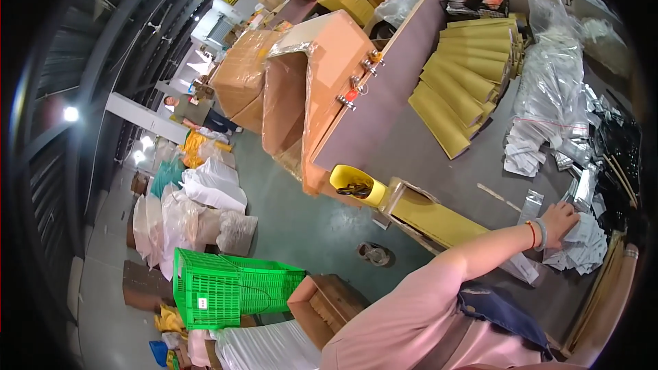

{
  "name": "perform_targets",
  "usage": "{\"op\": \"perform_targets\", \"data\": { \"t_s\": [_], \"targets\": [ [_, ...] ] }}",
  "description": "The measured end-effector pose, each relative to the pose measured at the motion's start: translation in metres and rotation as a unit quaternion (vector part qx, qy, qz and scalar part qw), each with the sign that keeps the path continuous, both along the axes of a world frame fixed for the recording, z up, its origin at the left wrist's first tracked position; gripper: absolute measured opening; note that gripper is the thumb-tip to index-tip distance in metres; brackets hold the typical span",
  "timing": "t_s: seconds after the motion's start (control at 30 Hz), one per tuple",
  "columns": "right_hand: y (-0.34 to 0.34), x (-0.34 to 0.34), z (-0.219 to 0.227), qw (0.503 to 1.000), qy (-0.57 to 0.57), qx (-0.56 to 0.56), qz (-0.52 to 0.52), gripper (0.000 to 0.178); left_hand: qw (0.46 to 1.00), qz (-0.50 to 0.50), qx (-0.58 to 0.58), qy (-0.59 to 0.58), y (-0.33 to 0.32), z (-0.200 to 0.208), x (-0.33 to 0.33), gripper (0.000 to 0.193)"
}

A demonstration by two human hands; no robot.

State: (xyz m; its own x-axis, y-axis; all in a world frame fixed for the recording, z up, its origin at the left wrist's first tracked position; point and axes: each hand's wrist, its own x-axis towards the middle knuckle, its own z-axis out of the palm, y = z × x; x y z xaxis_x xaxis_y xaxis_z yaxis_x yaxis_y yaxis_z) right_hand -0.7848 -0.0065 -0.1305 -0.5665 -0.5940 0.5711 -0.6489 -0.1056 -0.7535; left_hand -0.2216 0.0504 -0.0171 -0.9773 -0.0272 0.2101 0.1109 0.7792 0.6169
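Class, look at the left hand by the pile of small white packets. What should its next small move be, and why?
Probably, the left hand should pinch a single packet from the pile of small white packets. It is right at the pile's edge, and the packets lie loose and overlapping. Whether it holds one now cannot be told.

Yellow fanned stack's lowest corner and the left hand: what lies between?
Head view: grey tabletop, a pale strip, then a silver packet near the left hand.
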Motion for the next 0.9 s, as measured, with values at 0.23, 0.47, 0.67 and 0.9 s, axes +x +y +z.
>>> {"op": "perform_targets", "data": {
  "t_s": [0.23, 0.47, 0.67, 0.9],
  "targets": [
    [0.105, 0.175, -0.009, 0.998, -0.056, 0.006, 0.039, 0.036, 0.999, 0.040, -0.020, 0.009, -0.007, -0.025, -0.001, 0.065],
    [0.244, 0.393, 0.127, 0.979, -0.138, 0.128, -0.083, 0.034, 0.998, 0.032, 0.060, -0.015, -0.034, -0.007, 0.063, 0.064],
    [0.270, 0.534, 0.202, 0.896, -0.377, 0.188, -0.137, 0.024, 0.989, -0.014, -0.076, -0.125, -0.040, 0.061, 0.160, 0.063],
    [0.268, 0.580, 0.167, 0.881, -0.405, 0.242, -0.031, 0.021, 0.990, -0.032, -0.136, -0.029, -0.018, 0.045, 0.204, 0.054]
  ]
}}
